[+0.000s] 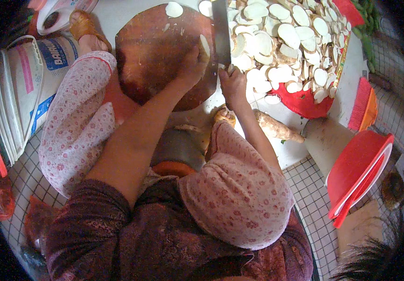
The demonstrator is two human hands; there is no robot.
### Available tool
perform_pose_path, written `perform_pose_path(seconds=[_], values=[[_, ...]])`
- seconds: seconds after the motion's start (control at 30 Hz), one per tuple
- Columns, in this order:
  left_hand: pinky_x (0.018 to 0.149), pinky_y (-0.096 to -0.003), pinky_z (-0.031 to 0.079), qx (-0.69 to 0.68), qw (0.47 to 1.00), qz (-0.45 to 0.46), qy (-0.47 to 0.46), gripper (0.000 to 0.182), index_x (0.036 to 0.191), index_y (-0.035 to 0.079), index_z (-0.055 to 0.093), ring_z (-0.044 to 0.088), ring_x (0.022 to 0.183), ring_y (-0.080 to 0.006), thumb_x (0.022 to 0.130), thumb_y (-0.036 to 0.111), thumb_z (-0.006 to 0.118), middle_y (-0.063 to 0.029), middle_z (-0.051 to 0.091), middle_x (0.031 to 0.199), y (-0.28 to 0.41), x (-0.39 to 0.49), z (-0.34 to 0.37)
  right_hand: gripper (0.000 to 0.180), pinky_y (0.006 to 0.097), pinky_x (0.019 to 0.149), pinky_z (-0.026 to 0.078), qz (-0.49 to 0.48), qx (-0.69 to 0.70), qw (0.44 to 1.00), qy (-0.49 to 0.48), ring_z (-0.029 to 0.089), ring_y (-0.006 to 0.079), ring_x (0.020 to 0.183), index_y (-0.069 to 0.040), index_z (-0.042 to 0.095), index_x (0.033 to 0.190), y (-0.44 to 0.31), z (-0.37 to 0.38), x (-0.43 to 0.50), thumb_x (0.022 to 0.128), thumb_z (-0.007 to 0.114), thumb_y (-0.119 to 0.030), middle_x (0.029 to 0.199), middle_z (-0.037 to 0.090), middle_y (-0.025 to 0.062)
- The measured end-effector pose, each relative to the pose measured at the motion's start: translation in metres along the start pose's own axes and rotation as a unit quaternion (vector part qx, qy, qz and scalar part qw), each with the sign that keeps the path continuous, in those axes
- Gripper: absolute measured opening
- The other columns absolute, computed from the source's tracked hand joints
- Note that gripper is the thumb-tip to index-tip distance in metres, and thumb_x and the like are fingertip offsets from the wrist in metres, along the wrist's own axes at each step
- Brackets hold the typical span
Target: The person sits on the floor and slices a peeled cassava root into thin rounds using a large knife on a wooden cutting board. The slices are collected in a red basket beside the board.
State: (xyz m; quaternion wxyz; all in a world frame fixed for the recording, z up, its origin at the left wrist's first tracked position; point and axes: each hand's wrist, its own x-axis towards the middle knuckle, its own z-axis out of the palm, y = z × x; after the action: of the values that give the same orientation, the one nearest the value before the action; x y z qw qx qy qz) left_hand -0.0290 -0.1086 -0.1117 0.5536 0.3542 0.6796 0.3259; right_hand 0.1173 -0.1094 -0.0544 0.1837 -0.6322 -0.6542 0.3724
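My left hand (189, 66) grips a root piece (204, 48) with a pale cut face near the right side of a round wooden chopping board (152, 52). Most of that piece is hidden by my fingers. In my right hand (234, 86) is the handle of a cleaver, whose broad dark blade (222, 35) points away from me along the board's right edge. One round white slice (174, 10) lies at the board's far edge. To the right of the blade spreads a large heap of white root slices (289, 35) with brown rims, partly over a red sheet (305, 102).
A whole brown root (277, 126) lies right of my sandalled foot. Farther right are a red broom head (360, 103) and red plastic basins (360, 172). Printed sacks (40, 66) stand at left, beyond my knee. Green vegetables (367, 31) lie at far right.
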Motion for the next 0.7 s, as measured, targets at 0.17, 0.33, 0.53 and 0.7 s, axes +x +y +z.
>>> perform_pose_path(seconds=[0.17, 0.33, 0.53, 0.7], values=[[0.058, -0.0303, 0.044, 0.077, 0.993, 0.089, 0.021, 0.042, 0.116, 0.0, 0.041, 0.052, 0.067, -0.0194, 0.082, 0.022, 0.053, -0.0101, 0.055, 0.076, -0.015, 0.014, 0.005, 0.025, 0.0447, 0.049, 0.044, -0.011, -0.034, 0.998, -0.047, 0.055, 0.0405, 0.056, 0.003, 0.046, 0.08, -0.028, -0.01, -0.009, 0.077, 0.058, -0.019, 0.059, 0.055, 0.0231], [0.074, -0.0364, 0.041, 0.114, 0.985, 0.118, 0.057, 0.043, 0.113, -0.003, 0.045, 0.052, 0.084, -0.0315, 0.085, 0.028, 0.045, -0.0209, 0.054, 0.093, -0.024, 0.016, 0.009, 0.027, 0.0386, 0.048, 0.043, -0.055, 0.016, 0.998, 0.014, 0.056, 0.0334, 0.052, 0.003, 0.047, 0.072, -0.041, -0.016, -0.01, 0.078, 0.057, -0.021, 0.056, 0.054, 0.0203], [0.064, -0.0325, 0.046, 0.117, 0.973, 0.184, 0.08, 0.037, 0.114, 0.003, 0.044, 0.054, 0.075, -0.0226, 0.078, 0.007, 0.053, -0.0124, 0.056, 0.089, -0.016, 0.013, 0.01, 0.024, 0.0422, 0.051, 0.043, 0.027, -0.096, 0.992, -0.073, 0.055, 0.0404, 0.059, 0.004, 0.047, 0.074, -0.029, 0.0, -0.004, 0.077, 0.055, -0.019, 0.061, 0.054, 0.0241], [0.078, -0.0354, 0.044, 0.032, 0.994, 0.108, 0.011, 0.033, 0.112, 0.004, 0.046, 0.053, 0.089, -0.028, 0.08, 0.008, 0.05, -0.0169, 0.054, 0.1, 0.025, 0.0, -0.006, 0.022, 0.0459, 0.051, 0.046, -0.035, -0.07, 0.995, -0.06, 0.056, 0.0407, 0.059, 0.001, 0.047, 0.084, -0.02, 0.001, 0.002, 0.075, 0.057, -0.017, 0.062, 0.056, 0.0232]])
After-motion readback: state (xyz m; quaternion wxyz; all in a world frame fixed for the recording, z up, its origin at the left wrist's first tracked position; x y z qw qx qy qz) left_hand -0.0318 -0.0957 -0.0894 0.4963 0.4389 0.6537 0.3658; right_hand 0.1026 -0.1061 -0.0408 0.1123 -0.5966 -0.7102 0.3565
